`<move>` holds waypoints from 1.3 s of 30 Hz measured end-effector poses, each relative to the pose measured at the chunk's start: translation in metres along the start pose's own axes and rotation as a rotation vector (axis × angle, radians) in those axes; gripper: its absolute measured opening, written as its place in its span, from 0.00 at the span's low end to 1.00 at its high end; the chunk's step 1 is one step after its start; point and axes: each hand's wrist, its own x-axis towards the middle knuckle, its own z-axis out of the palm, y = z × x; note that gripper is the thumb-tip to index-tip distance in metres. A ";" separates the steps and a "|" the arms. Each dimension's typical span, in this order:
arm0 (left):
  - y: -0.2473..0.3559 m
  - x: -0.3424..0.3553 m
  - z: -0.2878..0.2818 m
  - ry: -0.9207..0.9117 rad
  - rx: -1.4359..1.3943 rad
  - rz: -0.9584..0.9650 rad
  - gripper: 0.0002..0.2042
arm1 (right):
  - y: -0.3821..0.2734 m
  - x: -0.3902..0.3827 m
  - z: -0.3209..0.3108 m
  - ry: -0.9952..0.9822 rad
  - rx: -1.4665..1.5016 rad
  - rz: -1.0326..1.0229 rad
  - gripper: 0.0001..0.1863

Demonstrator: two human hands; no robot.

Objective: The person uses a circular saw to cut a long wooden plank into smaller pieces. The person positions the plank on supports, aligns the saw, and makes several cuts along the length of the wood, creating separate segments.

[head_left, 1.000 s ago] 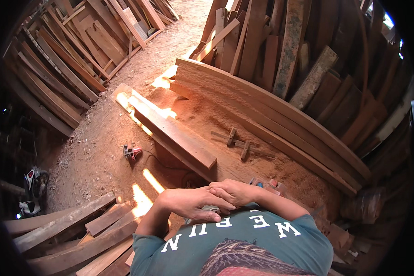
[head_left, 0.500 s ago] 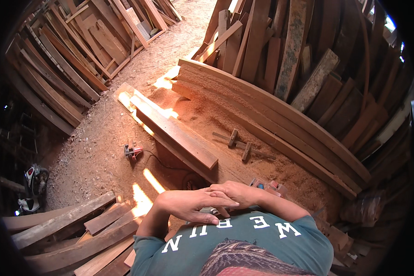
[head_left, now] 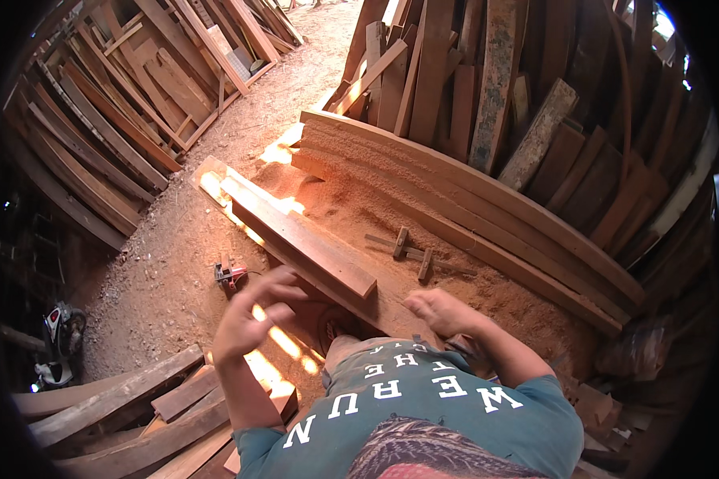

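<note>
Zero grip in left hand [head_left: 246, 314], fingers spread; right hand [head_left: 446, 312] curled, cannot tell if gripping; wooden plank [head_left: 311, 249] lies on wider slab [head_left: 395, 310] just ahead; loose sawdust [head_left: 327, 195], if beneath plank, could let it slide; red power tool [head_left: 231, 276] on ground [head_left: 164, 255] could cause trip

1 long, squared, reddish-brown beam [head_left: 303, 246] lies flat and slantwise along a wider board [head_left: 387, 313] dusted with sawdust, its blunt near end marked on top by a small dark spot, its far end beside bright sunlight. A red-and-grey power tool [head_left: 230, 275] rests on the ground to their left.
</note>
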 end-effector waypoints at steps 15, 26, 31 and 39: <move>-0.108 -0.022 0.111 -0.114 0.002 -0.767 0.36 | 0.051 0.024 0.031 0.246 0.244 0.008 0.11; -0.274 -0.089 0.203 -0.224 0.136 -0.895 0.32 | 0.051 0.035 0.047 0.131 0.242 -0.004 0.11; -0.296 -0.117 0.258 -0.365 0.118 -0.888 0.31 | 0.055 0.037 0.057 0.074 0.167 0.028 0.13; -0.272 -0.109 0.268 -0.382 0.150 -0.897 0.19 | 0.057 0.039 0.065 0.048 0.078 0.045 0.16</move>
